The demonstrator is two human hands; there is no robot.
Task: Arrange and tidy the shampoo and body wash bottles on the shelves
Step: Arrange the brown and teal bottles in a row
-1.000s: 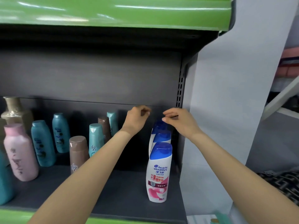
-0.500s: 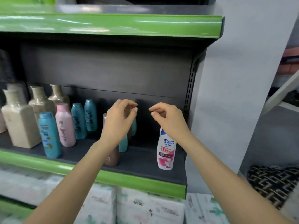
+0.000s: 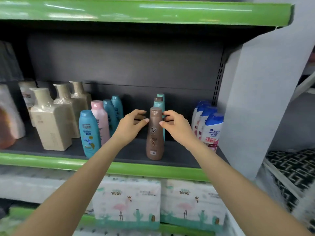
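Note:
A brown bottle (image 3: 154, 140) stands upright near the front middle of the dark shelf (image 3: 179, 159). My left hand (image 3: 129, 128) and my right hand (image 3: 175, 126) close on its upper part from either side, thumbs touching it. Behind it stand teal and brown bottles (image 3: 160, 103) in a line. A row of white bottles with blue caps (image 3: 212, 132) fills the shelf's right end. To the left are a blue bottle (image 3: 88, 133), a pink bottle (image 3: 100, 120), two teal bottles (image 3: 114, 109) and several wrapped beige bottles (image 3: 51, 126).
A green-edged upper shelf (image 3: 136, 11) hangs overhead. A grey side panel (image 3: 255, 99) bounds the shelf on the right. Packs of tissue paper (image 3: 127, 201) fill the lower shelf. An orange-brown bottle (image 3: 6, 130) sits at the far left.
Both hands left the blue-capped white bottles at the right end and moved left onto the brown bottle. The view has pulled back and down, showing more of the shelf.

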